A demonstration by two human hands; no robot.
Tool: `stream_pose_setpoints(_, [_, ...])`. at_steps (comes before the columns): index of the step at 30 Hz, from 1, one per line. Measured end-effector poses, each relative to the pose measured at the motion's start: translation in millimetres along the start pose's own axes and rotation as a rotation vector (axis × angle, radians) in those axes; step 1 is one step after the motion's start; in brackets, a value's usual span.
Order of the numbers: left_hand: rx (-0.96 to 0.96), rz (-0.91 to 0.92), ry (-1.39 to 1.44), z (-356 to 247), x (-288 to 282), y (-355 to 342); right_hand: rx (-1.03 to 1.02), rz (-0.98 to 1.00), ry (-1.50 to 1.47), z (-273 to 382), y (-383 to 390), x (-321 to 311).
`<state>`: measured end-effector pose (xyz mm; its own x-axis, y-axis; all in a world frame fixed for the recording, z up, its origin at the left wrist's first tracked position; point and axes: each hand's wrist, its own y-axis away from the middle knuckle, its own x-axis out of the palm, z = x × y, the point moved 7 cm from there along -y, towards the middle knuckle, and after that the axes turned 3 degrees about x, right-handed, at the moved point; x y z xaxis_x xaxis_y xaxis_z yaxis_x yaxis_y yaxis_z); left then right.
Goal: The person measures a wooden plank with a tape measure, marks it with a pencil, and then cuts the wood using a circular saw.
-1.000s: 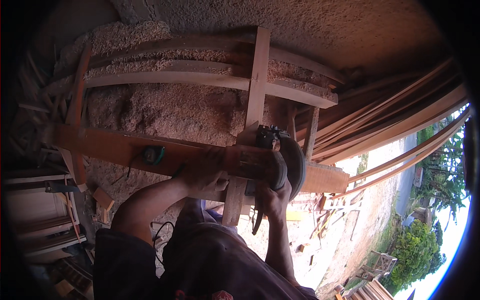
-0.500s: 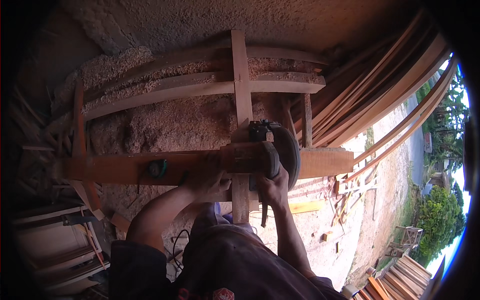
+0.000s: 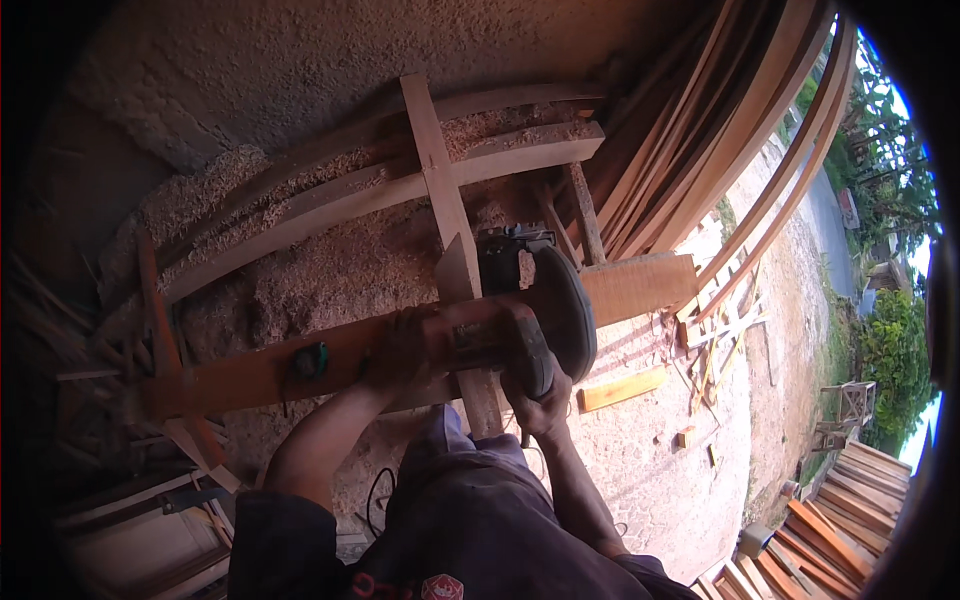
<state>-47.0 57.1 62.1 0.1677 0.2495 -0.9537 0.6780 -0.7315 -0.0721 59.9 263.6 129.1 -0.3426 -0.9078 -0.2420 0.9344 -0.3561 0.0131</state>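
Observation:
My right hand (image 3: 541,398) is closed round the rear handle of a dark circular saw (image 3: 567,315) with a rounded guard. The saw rests across a long reddish-brown wooden beam (image 3: 640,288), near its right end. My left hand (image 3: 398,352) is closed on the beam to the left of the saw's motor, its fingers partly lost in shadow. Farther left on the beam lies a teal and black tape measure (image 3: 310,360). A pale wooden crosspiece (image 3: 440,195) runs beneath the beam. The saw's blade and its contact with the wood are hidden.
Beyond the beam, a long timber rail (image 3: 330,205) lies covered in wood shavings. Long boards (image 3: 690,150) lean at the far right. An offcut (image 3: 622,388) lies on the ground, and stacked planks (image 3: 835,510) stand at the lower right. A black cable (image 3: 378,500) hangs near my left side.
The whole view has tilted, so the beam now slopes up to the right. Both hands keep their holds, and the saw stays at about the same place along the beam.

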Motion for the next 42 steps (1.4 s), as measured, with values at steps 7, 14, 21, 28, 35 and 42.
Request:
stream_pose_setpoints(7, [-0.039,0.045,-0.123,16.6,47.8,0.6,0.088,-0.254,-0.21,-2.9,70.2,-65.1])
stream_pose_setpoints(14, [-0.1,0.154,-0.09,13.7,56.1,0.4,-0.045,-0.711,-0.338,-6.5,133.0,-159.2])
stream_pose_setpoints(21, [-0.107,0.172,-0.093,17.5,58.9,-1.4,0.055,-0.868,-0.552,-51.4,205.0,-247.1])
stream_pose_setpoints(28, [-0.071,0.219,-0.135,13.2,61.1,-6.1,0.325,-0.978,-0.402,-172.8,312.5,-316.7])
stream_pose_setpoints(35, [-0.002,0.207,-0.228,33.4,71.5,6.5,0.525,-0.783,0.547,-286.0,368.8,-369.1])
stream_pose_setpoints(42, [-0.069,0.295,-0.257,17.9,62.8,4.0,0.771,-0.268,0.886,-425.8,403.4,-361.5])
